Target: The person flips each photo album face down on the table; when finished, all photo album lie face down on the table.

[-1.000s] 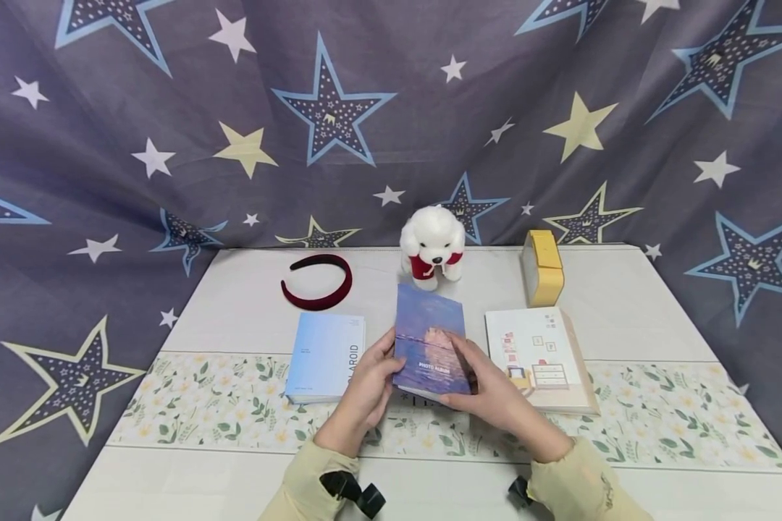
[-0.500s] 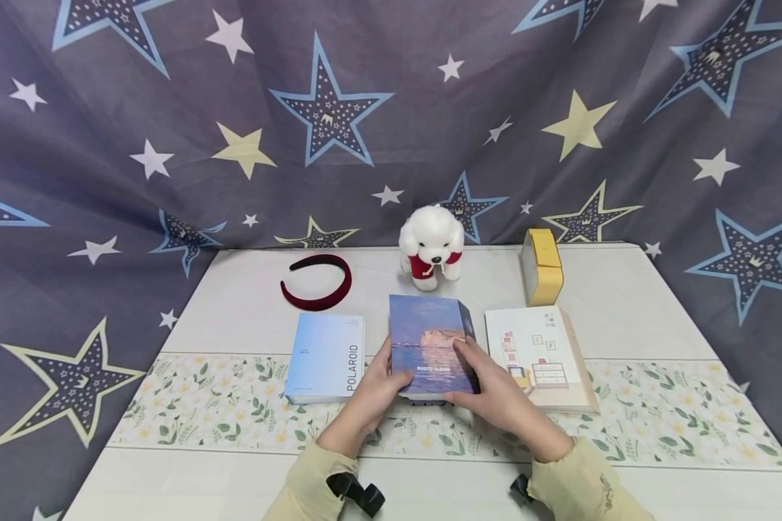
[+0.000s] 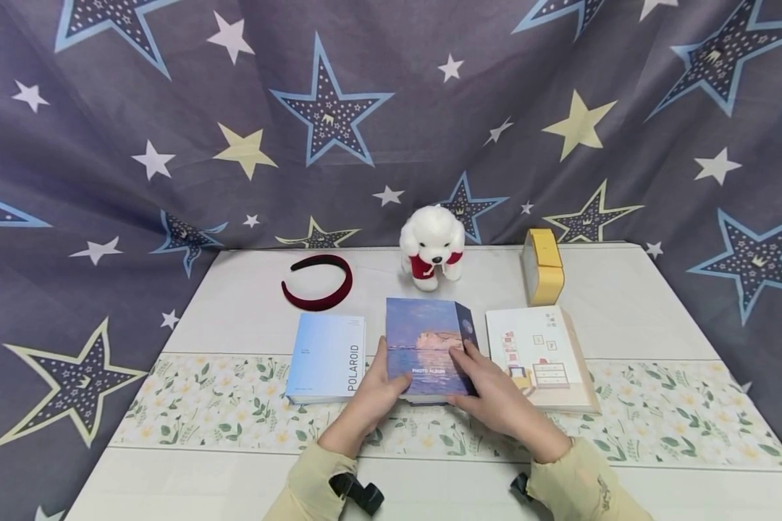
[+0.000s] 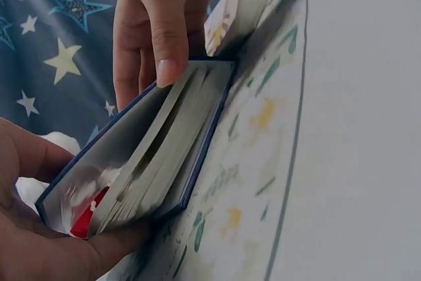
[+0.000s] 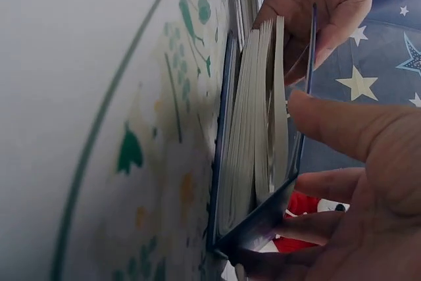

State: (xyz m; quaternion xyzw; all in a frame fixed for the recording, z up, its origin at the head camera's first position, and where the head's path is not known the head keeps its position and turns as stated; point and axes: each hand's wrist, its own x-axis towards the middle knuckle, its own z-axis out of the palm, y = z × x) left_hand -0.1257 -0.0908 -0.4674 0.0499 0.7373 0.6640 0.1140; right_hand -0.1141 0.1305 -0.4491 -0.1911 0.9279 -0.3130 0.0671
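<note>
A blue-purple photo album [image 3: 423, 344] with a pink rock and sea on its cover is held between both hands, at the middle of the table. My left hand [image 3: 374, 391] grips its left side, thumb on the front cover. My right hand [image 3: 495, 383] grips the right side, at the dark spine, with fingertips on the cover. Page edges [image 4: 161, 149] show in the left wrist view between the covers, the upper one lifted a little off the pages. In the right wrist view the lower cover [image 5: 223, 162] lies right at the floral tabletop.
A light-blue POLAROID album [image 3: 326, 354] lies left, and a white illustrated album [image 3: 537, 358] right. Behind are a dark red headband [image 3: 345, 282], a white plush dog [image 3: 433, 242] in red and a yellow-and-white box-like object [image 3: 544, 268]. A star-patterned curtain [image 3: 391, 166] hangs behind the table.
The photo album has turned from a slant to nearly square and come down and slightly left, its spine now showing on the right. Both hands keep their hold.
</note>
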